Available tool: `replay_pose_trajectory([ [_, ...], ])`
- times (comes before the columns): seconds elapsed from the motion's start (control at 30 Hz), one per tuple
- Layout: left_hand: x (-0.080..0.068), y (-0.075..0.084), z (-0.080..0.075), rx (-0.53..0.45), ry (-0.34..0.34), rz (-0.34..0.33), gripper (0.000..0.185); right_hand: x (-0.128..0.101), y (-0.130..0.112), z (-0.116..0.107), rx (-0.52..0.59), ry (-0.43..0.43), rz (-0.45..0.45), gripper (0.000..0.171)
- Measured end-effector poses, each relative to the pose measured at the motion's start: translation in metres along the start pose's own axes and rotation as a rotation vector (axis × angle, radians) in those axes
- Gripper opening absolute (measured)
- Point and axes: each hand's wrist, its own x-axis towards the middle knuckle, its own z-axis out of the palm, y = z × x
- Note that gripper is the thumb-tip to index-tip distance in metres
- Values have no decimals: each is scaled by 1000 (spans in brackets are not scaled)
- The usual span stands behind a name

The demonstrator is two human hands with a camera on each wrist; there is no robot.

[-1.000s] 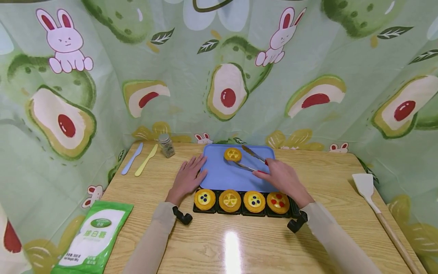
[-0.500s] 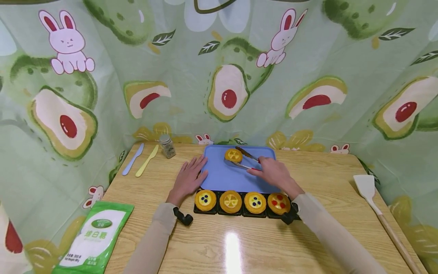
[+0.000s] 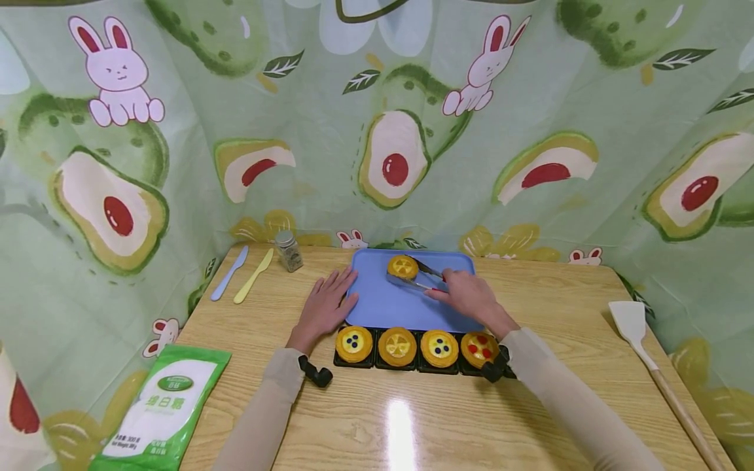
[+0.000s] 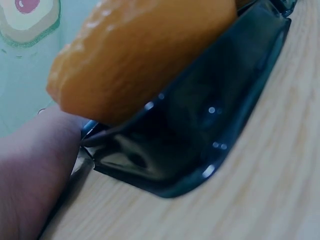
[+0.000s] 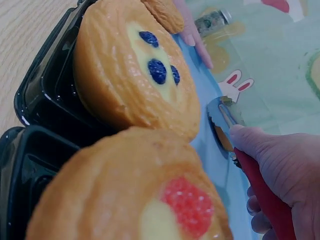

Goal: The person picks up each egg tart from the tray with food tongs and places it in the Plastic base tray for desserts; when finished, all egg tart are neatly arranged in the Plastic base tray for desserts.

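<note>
My right hand [image 3: 467,297] grips metal tongs [image 3: 421,276] with red handles [image 5: 262,190]; their tips close around a yellow-topped tart [image 3: 403,267] at the far side of the blue tray [image 3: 394,304]. My left hand [image 3: 325,305] lies flat with straight fingers on the table, touching the tray's left edge. Several tarts sit in black cups [image 3: 355,360] in a row along the tray's near edge: a blueberry tart [image 3: 353,342], a yellow one [image 3: 396,345], another blueberry one [image 3: 439,347] and a red-dotted one [image 3: 480,348]. The left wrist view shows a tart [image 4: 140,50] in its black cup [image 4: 200,145].
A blue knife [image 3: 229,273], a yellow knife [image 3: 252,275] and a small glass jar [image 3: 288,250] lie at the back left. A green sugar bag [image 3: 159,409] sits at the front left. A white spatula [image 3: 645,350] lies along the right edge. A printed curtain surrounds the wooden table [image 3: 400,418].
My right hand has moved left and forward, and the tongs have gone from wide open beside the tart to closed around it. The left hand has stayed put.
</note>
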Motion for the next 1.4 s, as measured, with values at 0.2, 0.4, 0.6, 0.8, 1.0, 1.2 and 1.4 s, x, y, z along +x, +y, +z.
replay_pose_trajectory([
  [0.2,0,0,1,-6,7,2,65,0,0,1,6,-6,3,54],
  [0.4,0,0,1,-7,13,0,65,1,2,2,7,0,-13,53],
  [0.6,-1,2,-1,-8,6,-10,65,1,2,1,14,-2,-9,54],
  [0.8,-1,3,-2,-15,10,-9,65,1,3,3,1,22,-22,52],
  [1.0,-1,3,-2,-17,9,-7,65,0,4,0,-9,29,-14,51],
  [1.2,-1,3,-2,-23,13,-4,65,-1,5,-2,0,25,-3,50],
  [1.4,-1,3,-2,-18,18,-6,65,-4,7,-5,0,34,-12,50],
])
